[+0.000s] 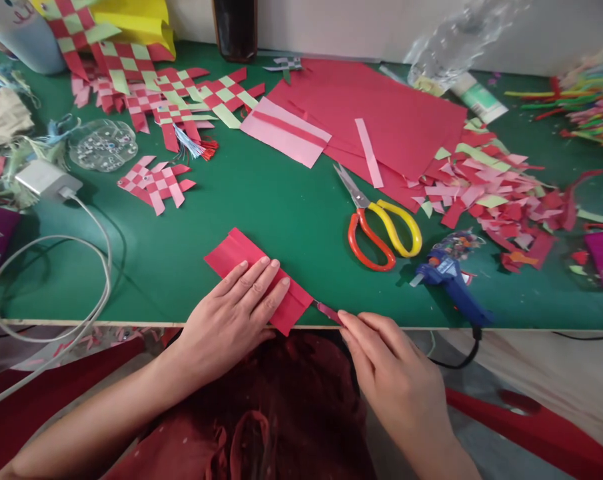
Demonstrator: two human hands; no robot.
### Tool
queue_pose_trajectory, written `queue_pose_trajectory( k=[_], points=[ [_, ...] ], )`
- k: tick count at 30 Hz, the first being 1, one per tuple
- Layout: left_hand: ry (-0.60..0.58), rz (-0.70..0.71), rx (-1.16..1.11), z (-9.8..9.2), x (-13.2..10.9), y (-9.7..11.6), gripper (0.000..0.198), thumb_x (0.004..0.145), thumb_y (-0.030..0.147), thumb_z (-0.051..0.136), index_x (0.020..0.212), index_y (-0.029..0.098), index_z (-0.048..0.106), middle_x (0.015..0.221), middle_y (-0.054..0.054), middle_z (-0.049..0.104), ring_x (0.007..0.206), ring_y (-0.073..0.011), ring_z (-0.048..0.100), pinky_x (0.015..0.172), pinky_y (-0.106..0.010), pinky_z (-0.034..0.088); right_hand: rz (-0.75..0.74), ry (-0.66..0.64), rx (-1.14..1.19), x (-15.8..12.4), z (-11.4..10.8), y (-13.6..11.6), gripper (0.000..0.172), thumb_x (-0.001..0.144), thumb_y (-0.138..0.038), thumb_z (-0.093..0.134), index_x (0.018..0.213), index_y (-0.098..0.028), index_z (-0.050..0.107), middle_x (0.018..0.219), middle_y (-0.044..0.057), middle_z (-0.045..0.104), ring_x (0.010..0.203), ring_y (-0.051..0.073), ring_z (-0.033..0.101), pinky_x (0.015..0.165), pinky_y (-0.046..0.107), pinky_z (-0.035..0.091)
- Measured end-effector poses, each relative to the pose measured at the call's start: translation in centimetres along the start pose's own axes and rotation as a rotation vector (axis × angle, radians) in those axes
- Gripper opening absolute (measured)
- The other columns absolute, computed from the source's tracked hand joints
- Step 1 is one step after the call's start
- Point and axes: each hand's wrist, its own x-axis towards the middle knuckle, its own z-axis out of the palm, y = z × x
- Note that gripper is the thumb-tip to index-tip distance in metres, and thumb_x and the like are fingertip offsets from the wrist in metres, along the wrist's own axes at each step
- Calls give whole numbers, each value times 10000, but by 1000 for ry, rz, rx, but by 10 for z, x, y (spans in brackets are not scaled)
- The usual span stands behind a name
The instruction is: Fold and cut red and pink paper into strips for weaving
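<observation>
At the front edge of the smooth green table (pixel 261 193), the grip of the right hand (pixel 396 373) is clamping a slim purple tool (pixel 328 311), its thin tip pointing at a corner of the creased red paper rectangle (pixel 236 252) that the flat left hand (pixel 231 313) is pressing down. Farther out, red-and-yellow-handled scissors (pixel 363 200), a blue glue gun (pixel 451 281) and ragged paper snippets (pixel 491 190) are lying.

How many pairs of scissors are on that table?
1: the scissors, with one red and one yellow handle, lie ahead of the right hand, left of the glue gun. Any under the paper scraps would be hidden.
</observation>
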Motion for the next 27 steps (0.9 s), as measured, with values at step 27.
queue_pose_trajectory(
  k=[27],
  points=[
    [1,20,45,1,-1,-2,542,991,366,444,1468,118,376,1545,-173,357,1434,-306,326,1173,-485,307,22,28,104,9,2,1,243,877,-120,636,1105,-186,690,899,52,638,816,167,592,792,316,491]
  ],
)
